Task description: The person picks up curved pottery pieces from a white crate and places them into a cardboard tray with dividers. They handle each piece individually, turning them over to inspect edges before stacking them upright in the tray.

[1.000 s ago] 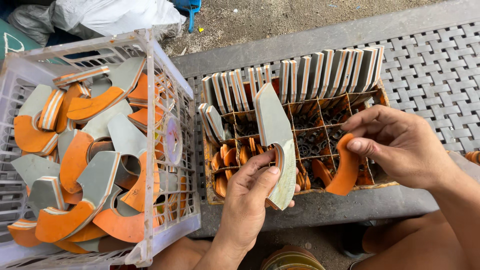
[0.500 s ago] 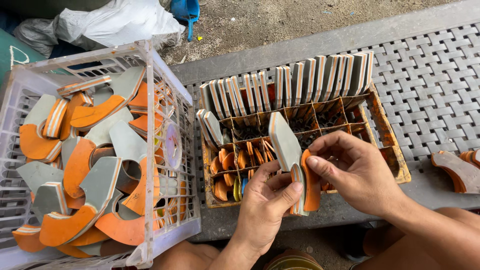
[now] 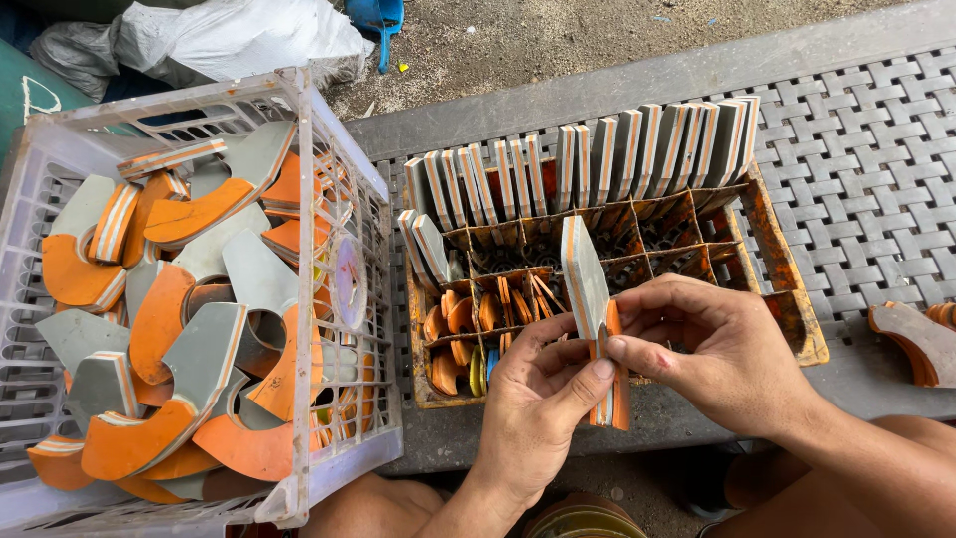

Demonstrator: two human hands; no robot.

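I see a grey slab piece w/ orange-white layered edge (image 3: pixel 584 282) held upright at frame centre, tilted a bit toward 11 o'clock. An orange curved piece (image 3: pixel 617 384) sits pressed against its lower right side, touching. Left hand (image 3: pixel 538 399) comes up from 6 o'clock, thumb and fingers closed on the slab's lower edge. Right hand (image 3: pixel 722 354) comes in from 4 o'clock, fingertips pinched on the orange piece and the slab together. Both hands gripping, neither open.

Just behind, at 12 o'clock from the hands: rusty compartment tray (image 3: pixel 792 299) w/ a row of grey-orange slabs (image 3: pixel 637 149) standing on edge along its far side, a few more slabs leaning at its left end. Small orange curved offcuts (image 3: pixel 478 329) fill the near-left cells; other cells look dark, contents can't tell.

At 9 o'clock: white plastic crate (image 3: pixel 299 229) full of larger grey and orange cut pieces (image 3: pixel 179 329). Tray rests on a grey woven-pattern desk (image 3: pixel 866 169). At 3 o'clock, near the frame edge, a brown curved piece (image 3: pixel 911 344) lies on the desk. Top left at 11 o'clock: white plastic sheet (image 3: pixel 229 35) on dirt ground.
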